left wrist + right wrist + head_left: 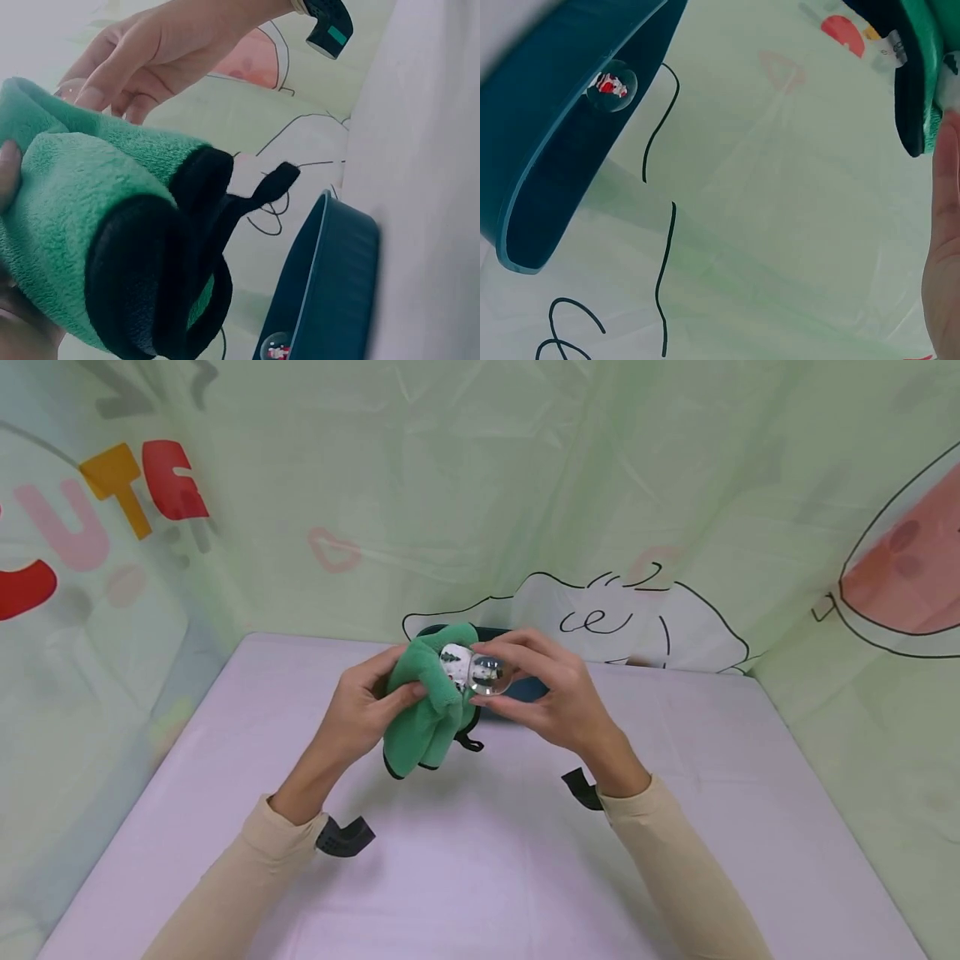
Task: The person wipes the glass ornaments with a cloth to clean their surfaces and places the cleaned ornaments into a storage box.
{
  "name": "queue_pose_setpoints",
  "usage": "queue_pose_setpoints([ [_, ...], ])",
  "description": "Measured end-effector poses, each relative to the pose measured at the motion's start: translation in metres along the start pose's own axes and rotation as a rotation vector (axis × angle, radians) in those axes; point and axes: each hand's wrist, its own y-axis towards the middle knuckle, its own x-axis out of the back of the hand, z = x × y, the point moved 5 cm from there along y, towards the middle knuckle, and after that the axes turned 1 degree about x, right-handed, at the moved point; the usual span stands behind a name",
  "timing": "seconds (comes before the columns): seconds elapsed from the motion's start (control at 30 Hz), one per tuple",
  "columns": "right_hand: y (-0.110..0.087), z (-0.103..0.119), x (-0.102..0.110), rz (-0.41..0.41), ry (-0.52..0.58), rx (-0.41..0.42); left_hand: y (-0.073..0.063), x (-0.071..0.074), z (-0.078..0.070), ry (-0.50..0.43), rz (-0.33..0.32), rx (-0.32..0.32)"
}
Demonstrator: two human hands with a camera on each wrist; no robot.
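Above the table, a small snow globe [491, 675] with a white, tree-patterned base lies on its side between both hands. The right hand [551, 685] pinches its clear ball between thumb and fingers. A green plush cloth [423, 706] with black edging and a hanging loop is bunched round the base, and the left hand [367, 697] grips it, thumb on top. In the left wrist view the folded cloth [90, 195] hides most of the globe. Only an edge of the cloth [930, 82] and part of the right hand [946, 247] show in the right wrist view.
Behind the hands, a dark blue bin [531, 689] stands at the table's back. Another snow globe [612, 86] with a red and white figure shows inside it. The pale lilac table [465, 877] meets printed curtains [450, 485] at the back and sides.
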Motion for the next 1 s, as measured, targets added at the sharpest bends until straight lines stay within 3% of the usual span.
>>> queue_pose_setpoints([
  [0.27, 0.0020, -0.0015, 0.0005, -0.039, -0.123, 0.000, 0.0043, -0.0043, -0.0046, 0.110, -0.087, -0.103],
  [0.43, 0.0019, -0.0038, -0.0003, -0.025, -0.088, -0.008, 0.0050, -0.0048, -0.0050, 0.122, -0.101, -0.104],
  [0.73, -0.0009, -0.0067, -0.0027, 0.055, 0.016, -0.074, 0.0035, -0.0041, -0.0026, 0.038, -0.046, -0.076],
  [1.0, -0.0033, -0.0083, -0.0057, 0.051, 0.060, -0.168, 0.0033, -0.0088, -0.0021, -0.020, 0.010, -0.077],
])
